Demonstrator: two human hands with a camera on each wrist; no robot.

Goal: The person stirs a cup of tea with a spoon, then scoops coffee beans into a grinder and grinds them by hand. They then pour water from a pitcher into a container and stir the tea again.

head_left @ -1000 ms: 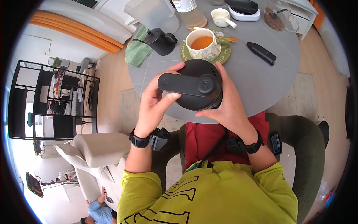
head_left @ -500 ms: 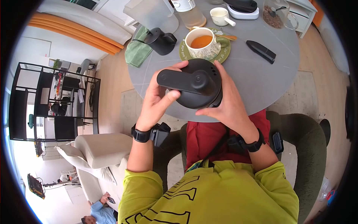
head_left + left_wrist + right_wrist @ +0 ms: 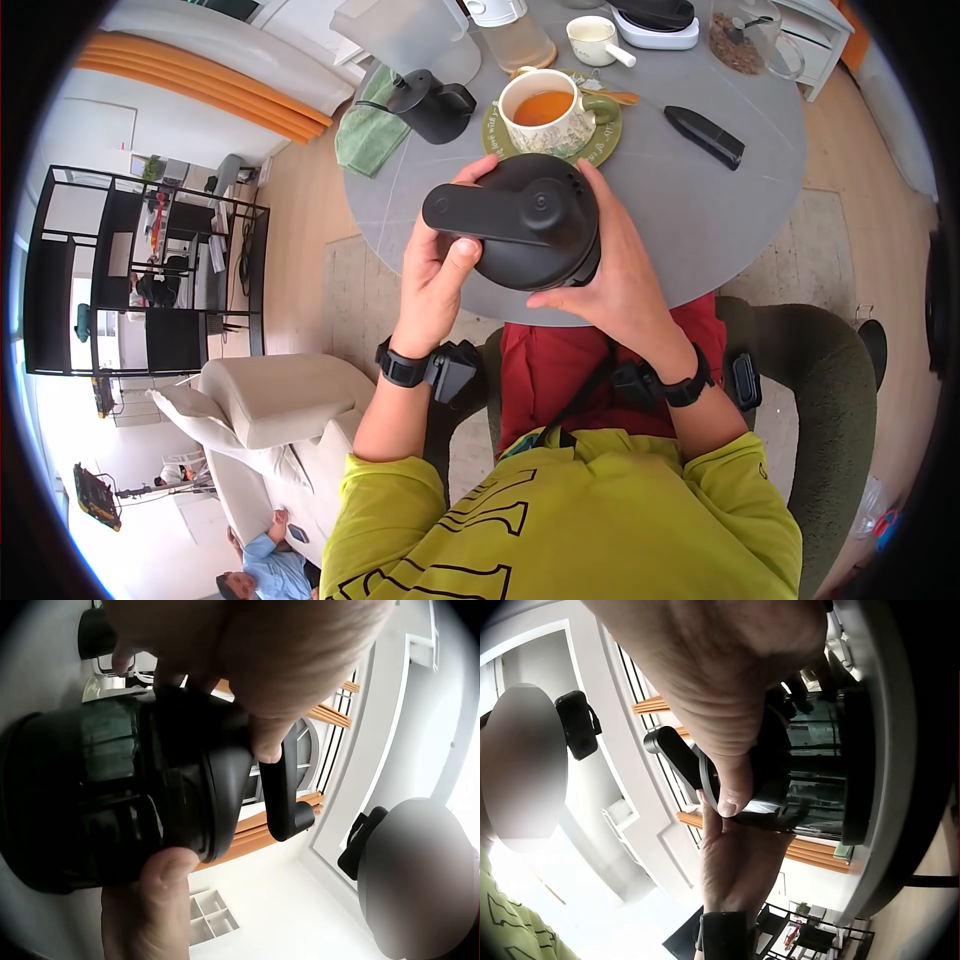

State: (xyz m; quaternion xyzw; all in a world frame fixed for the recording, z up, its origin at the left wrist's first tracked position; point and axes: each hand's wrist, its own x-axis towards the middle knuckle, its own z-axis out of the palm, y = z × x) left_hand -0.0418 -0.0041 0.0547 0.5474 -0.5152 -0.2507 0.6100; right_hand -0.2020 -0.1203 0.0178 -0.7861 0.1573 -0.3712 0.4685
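Observation:
A black hand-crank grinder (image 3: 530, 255) with a domed lid stands at the near edge of the table. Its dark see-through body (image 3: 814, 784) shows in the right wrist view. The crank arm (image 3: 480, 213) on top points left. Around the lid's left side my left hand (image 3: 432, 275) is curled, its thumb against the crank arm. My right hand (image 3: 625, 265) grips the right side, thumb at the near side and fingers along the far side. Just beyond sits a mug (image 3: 545, 128) of orange-brown liquid on a green saucer (image 3: 500, 150).
On the grey table (image 3: 700, 225) lie a black pen-shaped device (image 3: 704, 137) and a green cloth (image 3: 365, 140). A black pot (image 3: 432, 108), a small cream cup (image 3: 592, 40), a white scale (image 3: 655, 35) and a clear jug (image 3: 742, 45) stand farther back.
My left wrist has shifted right and its thumb stands more upright beside the crank arm. The crank arm has turned only slightly. My right hand keeps its grip.

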